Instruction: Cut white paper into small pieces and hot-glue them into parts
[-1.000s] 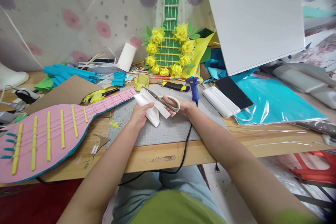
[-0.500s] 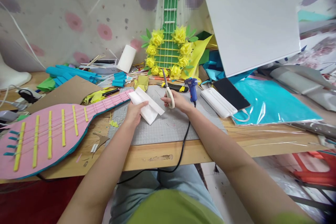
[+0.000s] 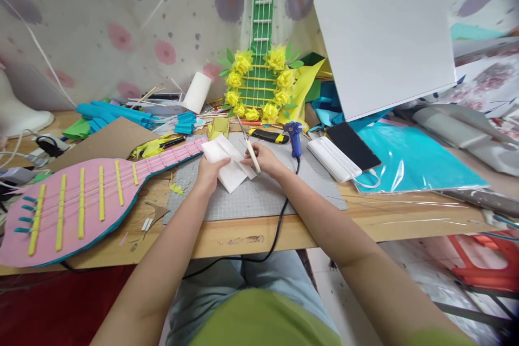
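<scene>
A folded sheet of white paper (image 3: 230, 178) is pinched in my left hand (image 3: 208, 174), thumb on top, above the grey cutting mat (image 3: 259, 203). My right hand (image 3: 265, 159) is closed round a pair of scissors (image 3: 253, 158) with cream handles, the blades pointing up and away from me. Fingertips of that hand reach the paper's right edge; whether they grip it I cannot tell. Behind the scissors lies a black and yellow utility knife (image 3: 270, 135), and to its right a blue hot glue gun (image 3: 295, 138).
To the left lies a pink paper guitar (image 3: 91, 211). A green guitar with yellow flowers (image 3: 259, 84) leans at the back. On the right are a white power bank (image 3: 333, 158), a dark phone (image 3: 354, 146) and a blue sheet in plastic (image 3: 413, 159). A black cord (image 3: 279, 221) crosses the table's front edge.
My right hand has moved left, bringing its fingers to the paper's edge, and the scissors have tilted further left. My left hand still holds the paper. The view has shifted slightly.
</scene>
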A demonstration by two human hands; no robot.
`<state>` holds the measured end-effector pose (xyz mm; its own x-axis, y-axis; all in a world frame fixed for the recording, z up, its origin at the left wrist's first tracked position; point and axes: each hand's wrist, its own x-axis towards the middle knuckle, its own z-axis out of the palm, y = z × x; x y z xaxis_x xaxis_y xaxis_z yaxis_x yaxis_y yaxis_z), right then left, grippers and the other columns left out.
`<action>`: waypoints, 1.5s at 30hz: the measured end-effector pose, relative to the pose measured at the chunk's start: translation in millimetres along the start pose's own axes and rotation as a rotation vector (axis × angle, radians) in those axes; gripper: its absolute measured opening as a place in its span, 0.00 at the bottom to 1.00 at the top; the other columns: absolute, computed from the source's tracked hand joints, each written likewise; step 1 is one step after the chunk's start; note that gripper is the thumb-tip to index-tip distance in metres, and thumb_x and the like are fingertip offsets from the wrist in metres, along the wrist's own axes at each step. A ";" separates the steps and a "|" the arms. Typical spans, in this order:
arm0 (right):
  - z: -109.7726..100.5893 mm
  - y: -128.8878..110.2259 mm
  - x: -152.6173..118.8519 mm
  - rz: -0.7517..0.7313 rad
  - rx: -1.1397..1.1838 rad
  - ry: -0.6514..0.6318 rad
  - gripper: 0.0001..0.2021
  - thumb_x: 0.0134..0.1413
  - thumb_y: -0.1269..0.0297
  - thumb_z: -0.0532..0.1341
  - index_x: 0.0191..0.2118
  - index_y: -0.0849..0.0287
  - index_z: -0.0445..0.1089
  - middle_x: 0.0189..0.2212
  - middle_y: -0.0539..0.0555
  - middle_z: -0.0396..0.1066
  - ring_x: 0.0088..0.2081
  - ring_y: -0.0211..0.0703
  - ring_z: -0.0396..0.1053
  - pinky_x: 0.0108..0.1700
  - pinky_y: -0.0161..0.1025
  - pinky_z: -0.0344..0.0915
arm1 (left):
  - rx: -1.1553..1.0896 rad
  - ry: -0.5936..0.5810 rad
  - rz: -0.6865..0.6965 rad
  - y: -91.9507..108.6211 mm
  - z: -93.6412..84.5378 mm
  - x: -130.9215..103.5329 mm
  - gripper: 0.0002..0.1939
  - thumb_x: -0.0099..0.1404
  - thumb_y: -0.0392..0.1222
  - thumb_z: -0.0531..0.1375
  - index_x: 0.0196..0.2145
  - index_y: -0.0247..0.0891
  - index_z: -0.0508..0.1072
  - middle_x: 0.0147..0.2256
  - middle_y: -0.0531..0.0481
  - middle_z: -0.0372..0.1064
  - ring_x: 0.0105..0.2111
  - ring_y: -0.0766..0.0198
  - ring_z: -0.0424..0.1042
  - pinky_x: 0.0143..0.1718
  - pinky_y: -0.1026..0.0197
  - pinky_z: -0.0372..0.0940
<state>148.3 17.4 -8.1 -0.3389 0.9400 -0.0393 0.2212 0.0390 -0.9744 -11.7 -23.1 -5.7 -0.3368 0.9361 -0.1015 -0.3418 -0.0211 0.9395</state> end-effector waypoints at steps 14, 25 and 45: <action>-26.5 -11.6 -8.3 0.291 -0.842 0.311 0.15 0.43 0.64 0.59 0.40 0.58 0.61 0.38 0.58 0.70 0.40 0.52 0.68 0.36 0.39 0.60 | 0.023 0.033 -0.096 34.7 -36.2 15.3 0.20 0.37 0.27 0.65 0.32 0.31 0.71 0.29 0.47 0.72 0.29 0.61 0.72 0.37 0.56 0.68; -29.3 -11.0 -12.0 0.130 -0.686 0.422 0.15 0.43 0.60 0.60 0.38 0.59 0.58 0.36 0.58 0.70 0.40 0.49 0.69 0.38 0.41 0.63 | 0.149 -0.120 -0.123 37.0 -43.1 11.8 0.26 0.33 0.30 0.67 0.35 0.32 0.69 0.31 0.47 0.71 0.28 0.61 0.71 0.34 0.57 0.66; 16.2 -2.1 -8.4 0.057 -0.016 0.012 0.19 0.32 0.64 0.67 0.31 0.58 0.57 0.25 0.47 0.67 0.27 0.36 0.67 0.28 0.34 0.63 | 0.210 0.053 0.046 15.0 -26.0 13.9 0.26 0.36 0.35 0.66 0.37 0.35 0.66 0.36 0.46 0.71 0.31 0.62 0.70 0.34 0.58 0.65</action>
<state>135.8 3.9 -9.3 -0.3147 0.9448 -0.0916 0.2541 -0.0091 -0.9671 -44.3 -19.5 -1.5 -0.3956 0.9158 -0.0692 -0.1365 0.0160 0.9905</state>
